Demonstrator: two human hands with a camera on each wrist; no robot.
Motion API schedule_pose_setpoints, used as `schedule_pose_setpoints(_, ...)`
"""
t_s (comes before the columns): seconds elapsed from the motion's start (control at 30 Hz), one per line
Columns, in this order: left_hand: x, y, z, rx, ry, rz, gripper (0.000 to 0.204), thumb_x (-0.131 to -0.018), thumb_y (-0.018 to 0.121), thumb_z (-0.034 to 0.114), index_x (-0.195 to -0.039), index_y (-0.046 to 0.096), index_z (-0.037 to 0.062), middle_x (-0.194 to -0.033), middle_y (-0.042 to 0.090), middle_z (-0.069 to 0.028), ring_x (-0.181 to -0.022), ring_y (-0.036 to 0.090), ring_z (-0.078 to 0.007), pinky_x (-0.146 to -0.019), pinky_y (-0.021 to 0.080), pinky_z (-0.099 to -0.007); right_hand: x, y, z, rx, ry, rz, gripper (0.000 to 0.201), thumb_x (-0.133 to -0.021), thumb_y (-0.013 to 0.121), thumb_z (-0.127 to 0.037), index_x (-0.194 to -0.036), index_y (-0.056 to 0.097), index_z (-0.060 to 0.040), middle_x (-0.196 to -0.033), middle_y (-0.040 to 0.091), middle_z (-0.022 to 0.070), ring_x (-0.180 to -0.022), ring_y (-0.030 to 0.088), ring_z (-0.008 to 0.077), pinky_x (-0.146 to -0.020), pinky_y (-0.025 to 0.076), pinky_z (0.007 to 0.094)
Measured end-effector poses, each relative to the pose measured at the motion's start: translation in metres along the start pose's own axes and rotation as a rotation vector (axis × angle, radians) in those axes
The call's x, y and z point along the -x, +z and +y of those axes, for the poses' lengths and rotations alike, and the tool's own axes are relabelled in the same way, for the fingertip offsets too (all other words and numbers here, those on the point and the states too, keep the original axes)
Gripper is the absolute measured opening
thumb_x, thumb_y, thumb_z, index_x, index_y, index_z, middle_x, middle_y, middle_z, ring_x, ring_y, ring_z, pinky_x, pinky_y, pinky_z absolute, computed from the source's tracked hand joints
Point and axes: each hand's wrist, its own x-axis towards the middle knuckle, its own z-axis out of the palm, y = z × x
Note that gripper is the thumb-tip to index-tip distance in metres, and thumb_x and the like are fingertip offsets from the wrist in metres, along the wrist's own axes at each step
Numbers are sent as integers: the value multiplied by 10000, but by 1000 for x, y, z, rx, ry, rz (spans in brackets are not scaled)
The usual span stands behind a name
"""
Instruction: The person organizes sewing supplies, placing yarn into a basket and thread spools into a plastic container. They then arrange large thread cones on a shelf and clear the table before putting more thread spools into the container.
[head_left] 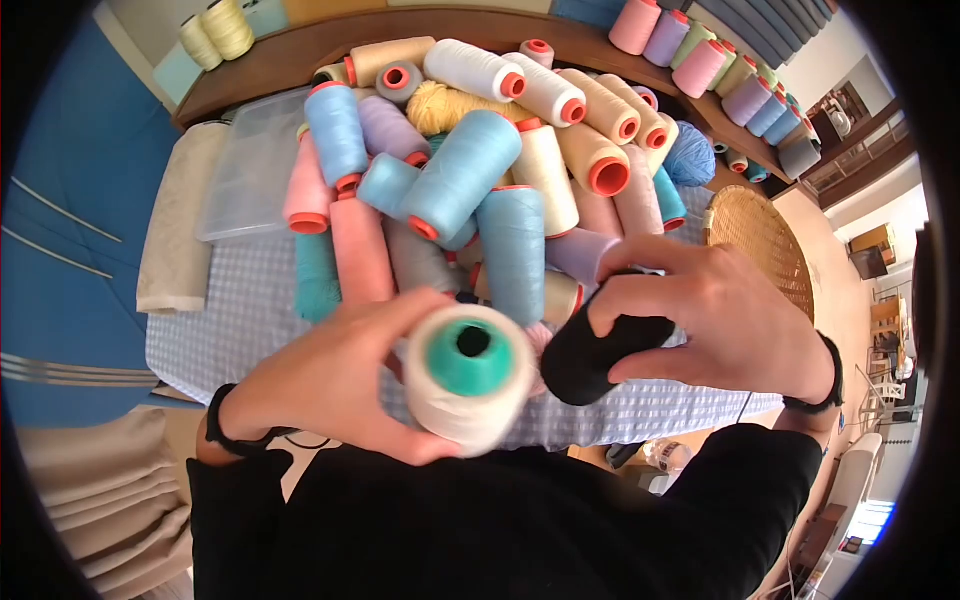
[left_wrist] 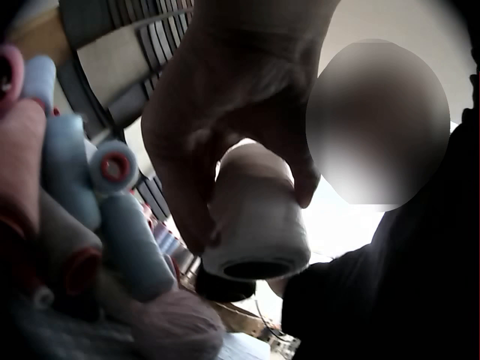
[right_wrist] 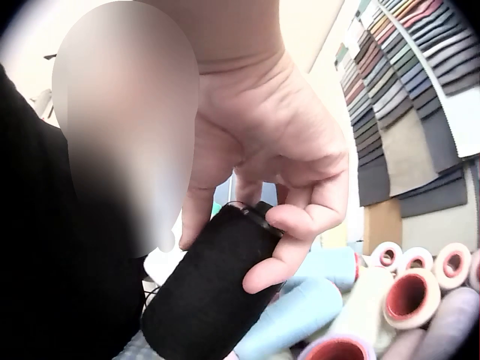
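Note:
My left hand grips a white thread cone with a green core, its hollow end tipped up toward the head view. In the left wrist view the fingers and thumb wrap the sides of this cone. My right hand holds a black thread cone, tilted, fingers across one side and thumb on the other. Both cones are raised close in front of my body, side by side. Beyond them a heap of thread cones lies on the table, with a light blue cone nearest and a pink yarn ball low in front.
A checkered cloth covers the table. On the left lie a clear plastic box and a folded beige towel. A wicker basket stands at the right. Behind the heap runs a wooden shelf with more cones.

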Motion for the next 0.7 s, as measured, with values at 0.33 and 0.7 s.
schedule_pose_setpoints(0.33,0,6,-23,-371,-375,-29,638,-594,772,358,-1106,535,59,-971,635,-152,-868,627,-310,-732,494,-373,25,48,59,-156,108,-8,345,-764,687,-216,-1042,533,-82,-986,552,141,-885,579,337,-751,473,403)
schedule_pose_setpoints(0.7,-1,22,-9,-609,-278,69,606,-648,770,301,-1124,474,73,-908,587,-125,-841,617,-315,-686,497,-410,39,33,78,-93,263,102,480,-749,716,-269,-1122,513,-45,-1041,572,162,-949,573,334,-834,451,410)
